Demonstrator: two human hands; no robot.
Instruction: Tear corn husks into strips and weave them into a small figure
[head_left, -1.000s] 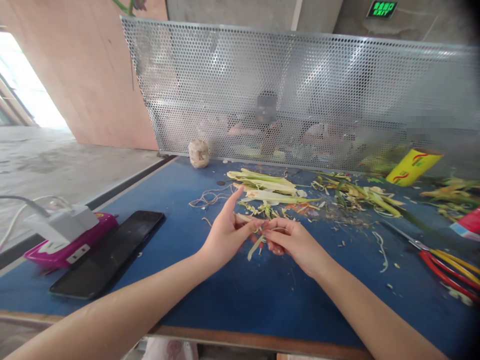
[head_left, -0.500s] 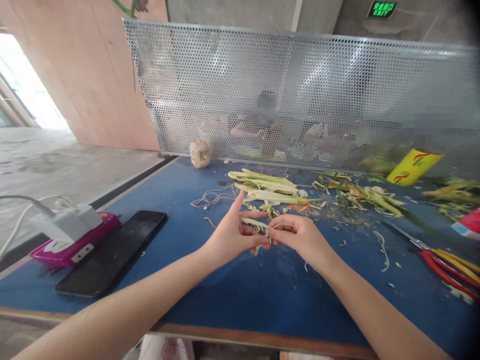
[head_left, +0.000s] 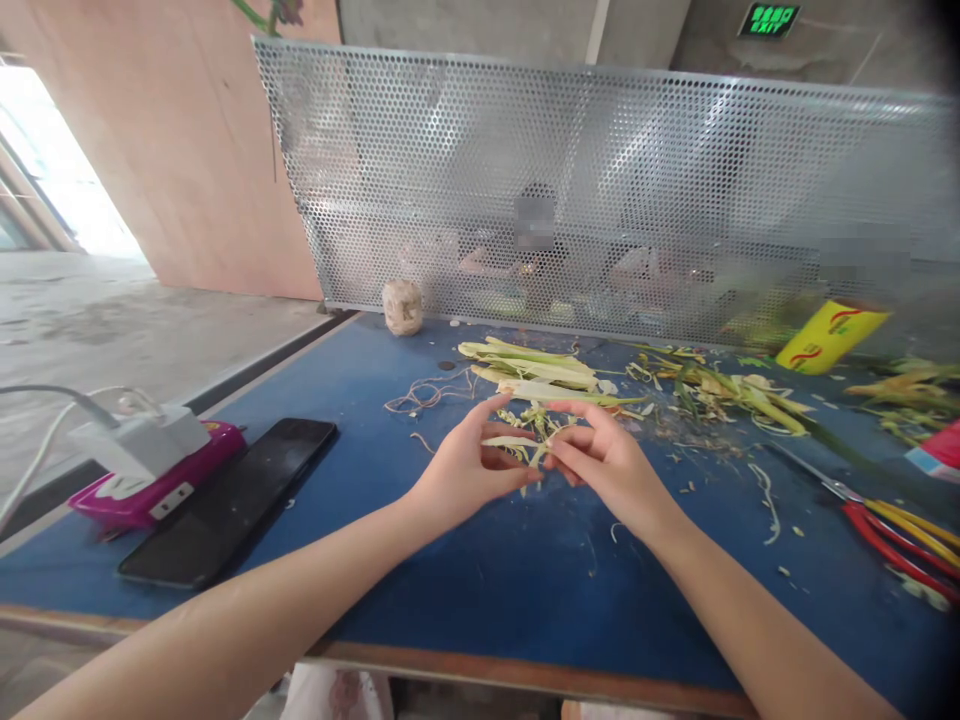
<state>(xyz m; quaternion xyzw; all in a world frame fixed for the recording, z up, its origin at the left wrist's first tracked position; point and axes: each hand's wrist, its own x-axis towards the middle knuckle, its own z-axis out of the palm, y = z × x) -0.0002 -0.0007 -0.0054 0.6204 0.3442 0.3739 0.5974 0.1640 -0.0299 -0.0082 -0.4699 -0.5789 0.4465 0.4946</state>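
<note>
Head view, clock positions read from the pale strip [head_left: 510,441]. The strip is held over the blue surface [head_left: 450,600]: at three o'clock, the right hand [head_left: 600,455] pinches its near end between thumb and fingertips; at nine, the left hand [head_left: 466,462] curls around the other end, though how firmly cannot be told. Being thin, the strip could split if pulled unevenly, or slide free if the left hold is slack. Dropped, it might be lost among the similarly coloured scraps [head_left: 534,417] at one o'clock, short of the leafy pieces [head_left: 547,366]. Loose string [head_left: 427,394] at ten o'clock could catch a straying finger; scissors [head_left: 841,488], well apart at three, point inward and could nick a right hand reaching sideways.
</note>
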